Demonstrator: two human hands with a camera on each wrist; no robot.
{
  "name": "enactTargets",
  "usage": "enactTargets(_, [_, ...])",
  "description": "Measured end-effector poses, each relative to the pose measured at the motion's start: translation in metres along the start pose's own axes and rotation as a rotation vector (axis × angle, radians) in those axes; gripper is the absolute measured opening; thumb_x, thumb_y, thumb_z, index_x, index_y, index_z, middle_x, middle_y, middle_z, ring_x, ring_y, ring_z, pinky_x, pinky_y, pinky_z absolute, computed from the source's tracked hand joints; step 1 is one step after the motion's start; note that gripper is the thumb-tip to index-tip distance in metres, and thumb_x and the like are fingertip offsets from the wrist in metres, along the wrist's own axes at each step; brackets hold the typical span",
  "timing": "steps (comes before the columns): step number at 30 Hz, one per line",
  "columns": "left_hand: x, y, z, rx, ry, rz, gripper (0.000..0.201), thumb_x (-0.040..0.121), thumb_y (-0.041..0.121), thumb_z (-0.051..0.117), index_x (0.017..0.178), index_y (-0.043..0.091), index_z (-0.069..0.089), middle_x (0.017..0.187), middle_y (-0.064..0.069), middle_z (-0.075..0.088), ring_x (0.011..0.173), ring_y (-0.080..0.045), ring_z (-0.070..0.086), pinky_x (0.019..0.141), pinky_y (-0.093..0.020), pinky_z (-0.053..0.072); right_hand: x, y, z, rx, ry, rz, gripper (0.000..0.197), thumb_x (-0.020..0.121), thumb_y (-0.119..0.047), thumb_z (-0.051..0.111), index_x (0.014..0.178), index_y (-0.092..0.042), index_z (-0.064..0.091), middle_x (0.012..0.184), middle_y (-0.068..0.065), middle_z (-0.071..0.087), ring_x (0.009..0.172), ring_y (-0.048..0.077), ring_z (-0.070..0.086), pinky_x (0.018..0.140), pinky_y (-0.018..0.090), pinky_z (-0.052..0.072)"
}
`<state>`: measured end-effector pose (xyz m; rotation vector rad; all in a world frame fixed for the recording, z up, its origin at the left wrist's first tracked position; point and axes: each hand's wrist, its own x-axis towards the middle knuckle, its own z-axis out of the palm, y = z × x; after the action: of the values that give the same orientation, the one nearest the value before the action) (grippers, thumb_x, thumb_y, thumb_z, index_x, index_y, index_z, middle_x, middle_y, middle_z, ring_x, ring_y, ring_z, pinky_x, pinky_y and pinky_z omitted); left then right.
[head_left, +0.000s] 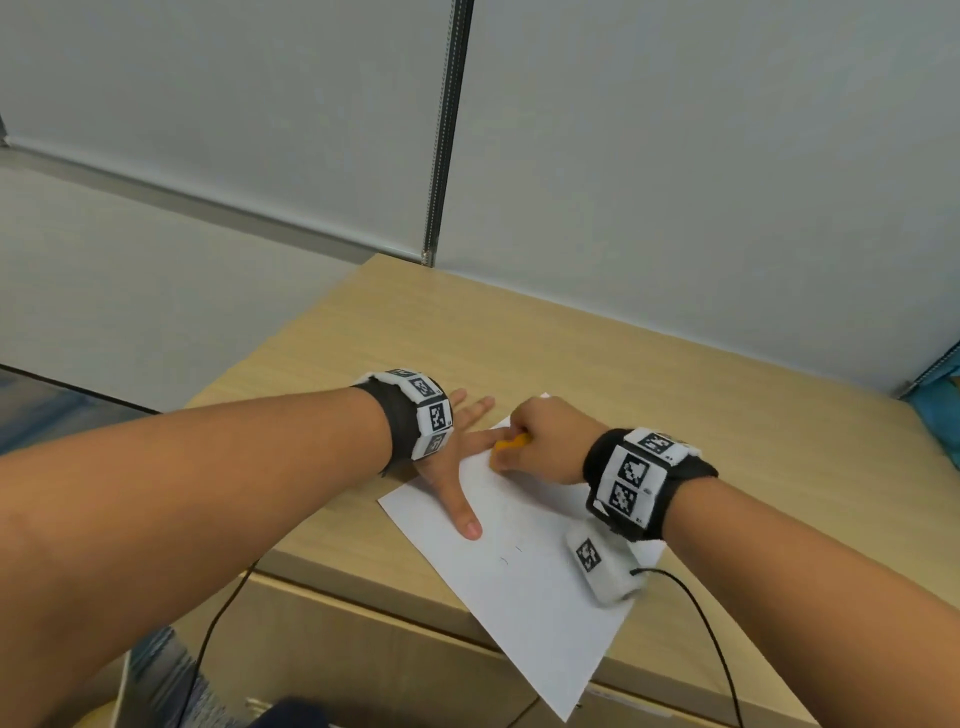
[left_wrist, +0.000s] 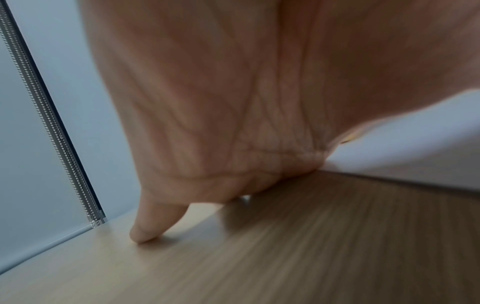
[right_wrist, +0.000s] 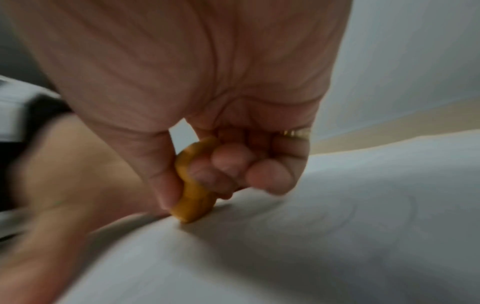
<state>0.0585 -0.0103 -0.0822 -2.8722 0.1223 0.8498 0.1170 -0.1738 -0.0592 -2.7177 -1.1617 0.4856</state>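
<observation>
A white sheet of paper lies at an angle on the wooden desk. My left hand rests flat on the sheet's left edge with straight, spread fingers; in the left wrist view its little finger touches the desk. My right hand grips a small orange eraser between thumb and curled fingers. The eraser has its lower end pressed on the paper, right beside the left hand's fingers. Faint pencil marks show on the sheet.
The desk stands against grey partition walls with a metal strip at their joint. A blue object sits at the far right edge. Black cables run from the wrist cameras over the desk's front edge.
</observation>
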Motion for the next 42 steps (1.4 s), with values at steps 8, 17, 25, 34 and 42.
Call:
enactTargets(8, [0.001,0.002,-0.002,-0.018,0.002,0.005,0.138,0.053,0.092,0.065,0.143,0.054,-0.033,0.159,0.000,-0.039,0.147,-0.038,-0.031,0.116,-0.069,-0.005,0.010,0.015,-0.010,0.044,0.016,0.048,0.034,0.085,-0.042,0.075,0.070,-0.016,0.060,0.066,-0.001,0.060,0.058,0.014,0.055,0.059,0.028,0.043])
enactTargets(17, [0.004,0.000,0.000,-0.013,-0.005,0.001,0.140,0.049,0.095,0.062,0.144,0.053,-0.032,0.158,0.001,-0.041,0.147,-0.037,-0.031,0.116,-0.070,-0.005,0.010,0.004,-0.015,-0.003,-0.073,-0.032,0.037,0.086,-0.041,0.075,0.078,-0.006,0.066,0.066,0.003,0.061,0.057,0.017,0.056,0.055,0.028,0.046])
enactTargets(25, [-0.001,0.003,-0.002,0.012,-0.015,-0.010,0.137,0.053,0.094,0.062,0.146,0.051,-0.030,0.158,-0.001,-0.041,0.147,-0.038,-0.031,0.117,-0.069,-0.004,-0.003,-0.004,-0.003,-0.017,-0.211,-0.127,0.035,0.084,-0.045,0.075,0.077,-0.012,0.066,0.072,0.005,0.065,0.061,0.016,0.061,0.056,0.032,0.051])
enactTargets(34, [0.002,0.002,-0.002,0.023,-0.025,-0.012,0.136,0.054,0.094,0.061,0.151,0.048,-0.023,0.157,-0.001,-0.042,0.146,-0.036,-0.033,0.117,-0.068,-0.005,-0.008,-0.014,0.005,-0.081,-0.217,-0.190,0.036,0.086,-0.045,0.071,0.081,-0.011,0.065,0.076,0.005,0.067,0.065,0.017,0.060,0.065,0.037,0.053])
enactTargets(42, [0.007,-0.001,0.003,-0.016,0.011,0.011,0.140,0.046,0.095,0.064,0.137,0.059,-0.037,0.159,0.000,-0.040,0.146,-0.040,-0.031,0.116,-0.070,-0.004,0.009,0.012,-0.013,0.019,-0.107,0.039,0.038,0.089,-0.044,0.070,0.090,-0.007,0.067,0.071,0.003,0.067,0.052,0.019,0.065,0.060,0.032,0.054])
